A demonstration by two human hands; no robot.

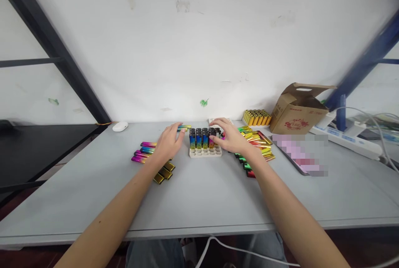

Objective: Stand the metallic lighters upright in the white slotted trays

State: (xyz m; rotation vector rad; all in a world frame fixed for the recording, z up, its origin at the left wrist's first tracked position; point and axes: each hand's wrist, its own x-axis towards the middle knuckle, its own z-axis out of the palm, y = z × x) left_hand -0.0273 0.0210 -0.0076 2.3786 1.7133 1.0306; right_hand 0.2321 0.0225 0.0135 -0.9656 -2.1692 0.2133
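A white egg-carton-like tray stands in the middle of the table, with several upright lighters in its back rows; their bodies fade from blue to gold under black tops. My right hand curls over the tray's right side, thumb and fingers closed around a pink-and-gold lighter. To the left of the tray is my left hand, with a teal-and-gold lighter showing between its thumb and forefinger. My palm hides most of that lighter. Loose lighters in purple, blue and gold lie beside and under my left wrist.
Many coloured lighters lie heaped beyond my right forearm. Behind them stand a tray of gold lighters and an open cardboard box. A power strip with cables is at right, a white rounded case at back left.
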